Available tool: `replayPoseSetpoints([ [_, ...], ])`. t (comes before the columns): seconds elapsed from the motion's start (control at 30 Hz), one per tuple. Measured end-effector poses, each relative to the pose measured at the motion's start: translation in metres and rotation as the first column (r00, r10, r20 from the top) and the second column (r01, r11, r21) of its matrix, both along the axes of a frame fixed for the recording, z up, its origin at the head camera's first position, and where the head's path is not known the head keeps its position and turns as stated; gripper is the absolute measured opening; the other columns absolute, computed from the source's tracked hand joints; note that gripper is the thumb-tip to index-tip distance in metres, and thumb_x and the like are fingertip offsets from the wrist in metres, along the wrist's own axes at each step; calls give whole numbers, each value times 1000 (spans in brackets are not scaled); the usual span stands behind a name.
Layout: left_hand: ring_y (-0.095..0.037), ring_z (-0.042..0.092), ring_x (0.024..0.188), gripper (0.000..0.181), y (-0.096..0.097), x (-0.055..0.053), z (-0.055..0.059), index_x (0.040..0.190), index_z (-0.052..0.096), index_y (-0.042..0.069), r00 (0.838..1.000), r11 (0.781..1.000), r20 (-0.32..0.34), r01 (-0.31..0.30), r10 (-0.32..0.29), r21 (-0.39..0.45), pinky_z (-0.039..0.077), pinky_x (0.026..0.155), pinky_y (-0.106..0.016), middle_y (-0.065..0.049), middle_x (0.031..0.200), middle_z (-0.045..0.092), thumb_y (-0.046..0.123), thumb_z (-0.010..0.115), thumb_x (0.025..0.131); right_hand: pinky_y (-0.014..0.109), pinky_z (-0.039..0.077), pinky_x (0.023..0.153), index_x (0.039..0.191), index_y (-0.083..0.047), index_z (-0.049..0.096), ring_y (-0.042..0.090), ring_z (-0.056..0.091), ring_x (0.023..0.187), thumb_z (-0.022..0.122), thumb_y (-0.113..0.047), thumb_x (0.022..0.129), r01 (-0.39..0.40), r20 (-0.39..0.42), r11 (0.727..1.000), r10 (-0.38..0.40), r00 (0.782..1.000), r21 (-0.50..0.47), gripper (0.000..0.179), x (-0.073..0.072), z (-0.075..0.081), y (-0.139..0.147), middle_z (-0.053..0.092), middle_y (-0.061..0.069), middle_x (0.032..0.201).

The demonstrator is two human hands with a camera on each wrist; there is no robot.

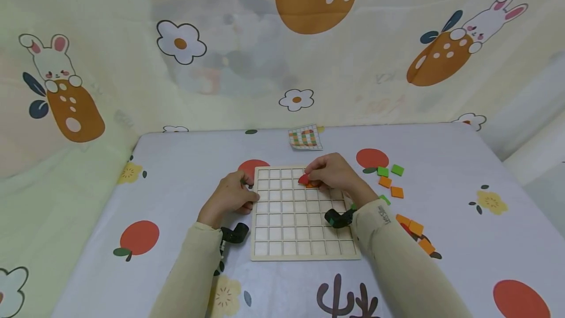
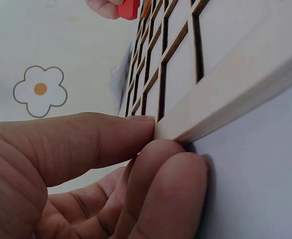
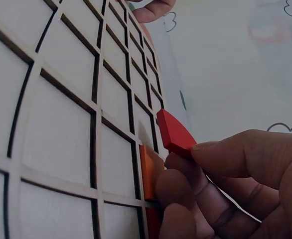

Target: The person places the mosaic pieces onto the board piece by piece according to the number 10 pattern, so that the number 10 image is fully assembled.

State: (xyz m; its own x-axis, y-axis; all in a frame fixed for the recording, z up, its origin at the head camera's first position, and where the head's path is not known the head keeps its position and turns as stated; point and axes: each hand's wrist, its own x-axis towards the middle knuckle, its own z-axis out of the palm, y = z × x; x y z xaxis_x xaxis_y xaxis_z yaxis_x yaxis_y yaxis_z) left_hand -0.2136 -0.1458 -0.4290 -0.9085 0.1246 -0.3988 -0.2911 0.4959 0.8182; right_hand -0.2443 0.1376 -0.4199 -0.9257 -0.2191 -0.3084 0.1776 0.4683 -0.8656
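Note:
A wooden grid board (image 1: 304, 258) with square cells lies on the table. My left hand (image 1: 229, 194) pinches its left edge, thumb on top of the frame and fingers along the side in the left wrist view. Between thumb and fingers, my right hand (image 1: 334, 173) holds a red piece with one curved side (image 3: 176, 134) just over the board's upper cells. An orange tile (image 3: 150, 172) sits in a cell beneath those fingers, and another red piece (image 3: 153, 224) shows next to it, partly hidden by the fingertips.
Loose green tiles (image 1: 397, 170) and orange tiles (image 1: 397, 192) are scattered right of the board, some near the right sleeve. A small patterned card (image 1: 305, 138) lies behind the board. Black wrist cameras (image 1: 339, 218) hang below both wrists. A printed curtain (image 1: 229, 87) stands at the back.

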Motion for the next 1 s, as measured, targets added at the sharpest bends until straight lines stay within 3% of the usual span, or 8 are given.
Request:
replayPoseSetpoints([
  [0.37,-19,65,65,32,1,1,1,115,57,2,1000,1000,2,1,-1,2,60,57,-27,-14,86,63,4,77,90,26,54,65,107,-2,76,18,64,77,66,-9,97,-5,-20,999,6,1000,49,16,0,0,-4,74,7,89],
  [1.0,-19,65,64,30,-1,1,1,114,56,1,1000,1000,-11,11,-11,0,60,56,-27,-13,84,64,2,76,91,30,50,79,101,-7,79,22,59,96,70,-10,97,12,-54,988,-4,999,156,10,3,-2,-19,73,6,102],
])
